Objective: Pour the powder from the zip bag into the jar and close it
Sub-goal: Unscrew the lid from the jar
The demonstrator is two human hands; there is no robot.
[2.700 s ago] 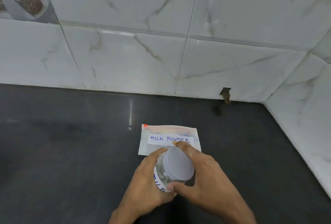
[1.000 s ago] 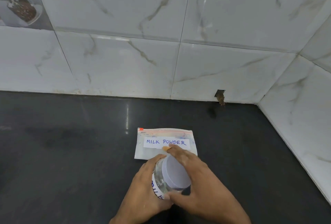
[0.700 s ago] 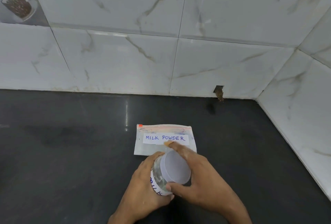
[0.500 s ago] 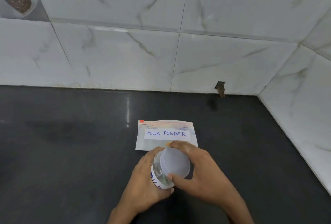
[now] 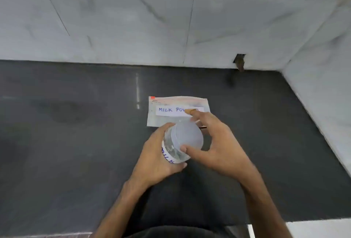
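I count one zip bag (image 5: 163,119), one jar (image 5: 171,147), one lid (image 5: 187,136), two handwritten labels (bag label (image 5: 170,109), jar label (image 5: 167,157)), two hands (left hand (image 5: 156,160), right hand (image 5: 218,142)) and one dark counter (image 5: 76,142).

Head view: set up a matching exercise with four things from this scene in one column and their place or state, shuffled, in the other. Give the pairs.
1. zip bag
2. lid
3. jar
4. counter

A. dark, under the bag
B. gripped by the left hand
C. lies flat, with a white label
D. on the jar, held by the right hand

Pairs: 1-C, 2-D, 3-B, 4-A
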